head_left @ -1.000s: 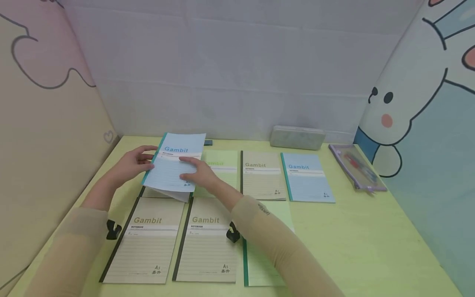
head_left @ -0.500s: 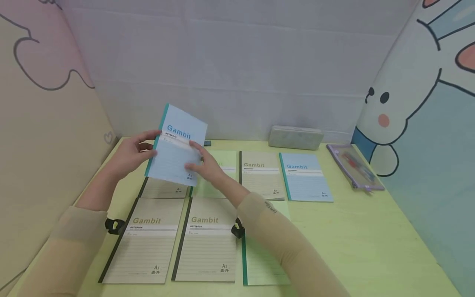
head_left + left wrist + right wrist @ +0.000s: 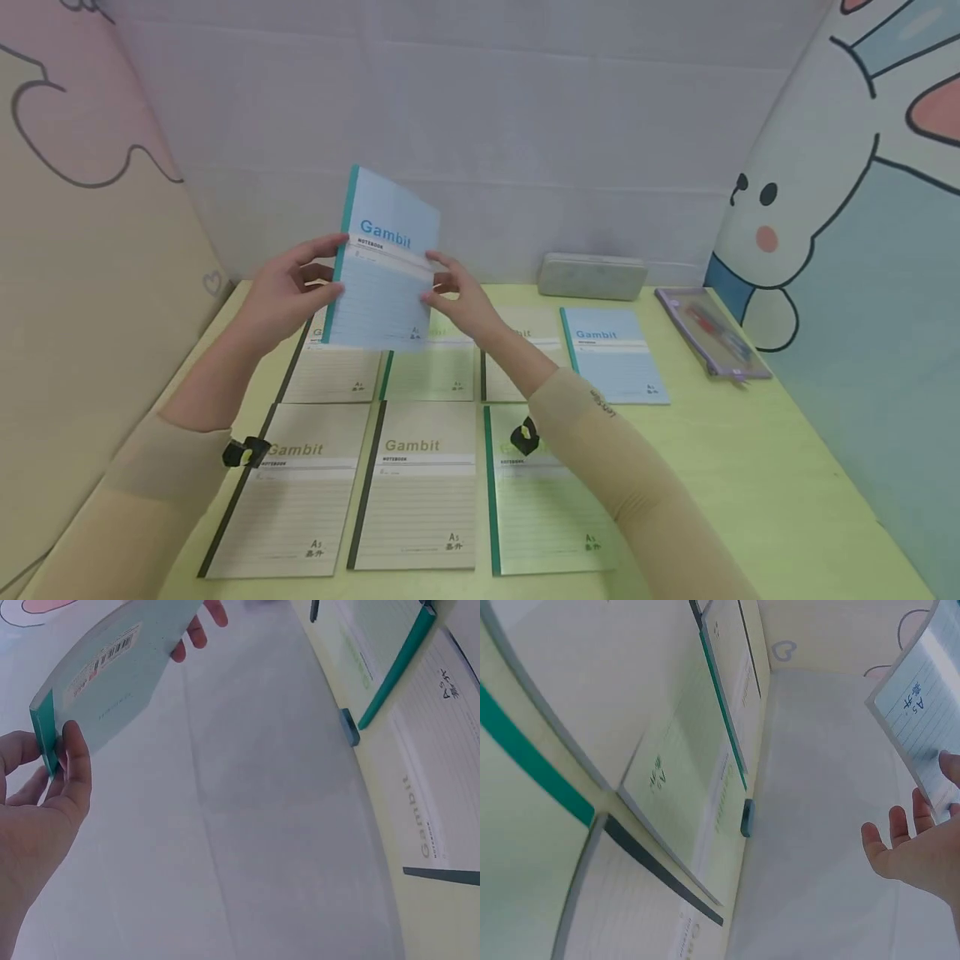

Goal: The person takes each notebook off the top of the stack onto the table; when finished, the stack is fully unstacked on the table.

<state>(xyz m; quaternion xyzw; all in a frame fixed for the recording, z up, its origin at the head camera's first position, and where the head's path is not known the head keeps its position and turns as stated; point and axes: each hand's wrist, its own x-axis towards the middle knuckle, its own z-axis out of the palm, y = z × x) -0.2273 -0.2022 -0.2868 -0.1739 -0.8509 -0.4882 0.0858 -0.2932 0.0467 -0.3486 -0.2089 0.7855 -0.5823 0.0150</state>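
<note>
A blue Gambit notebook [image 3: 384,275] with a teal spine is held up, tilted, above the back row of notebooks. My left hand [image 3: 288,287] pinches its spine edge, thumb in front and fingers behind; the left wrist view shows the notebook's back cover with a barcode label [image 3: 105,660]. On the opposite edge, my right hand [image 3: 468,304] grips with the thumb on the front cover. In the right wrist view several fingers of the right hand [image 3: 922,851] extend beyond the notebook's edge. Beneath it lie a beige notebook [image 3: 330,375] and a green notebook [image 3: 431,375], both partly covered.
Two beige notebooks [image 3: 292,508] [image 3: 420,508] and a green notebook [image 3: 551,517] form the front row. Behind the right arm lies another beige notebook [image 3: 517,383], beside a second blue notebook [image 3: 618,358]. A grey case [image 3: 592,277] and a purple-edged pouch [image 3: 712,333] sit farther back.
Both hands have raised the blue notebook from low over the back row and moved it slightly right, tipping it more upright. The beige and green notebooks beneath it show more.
</note>
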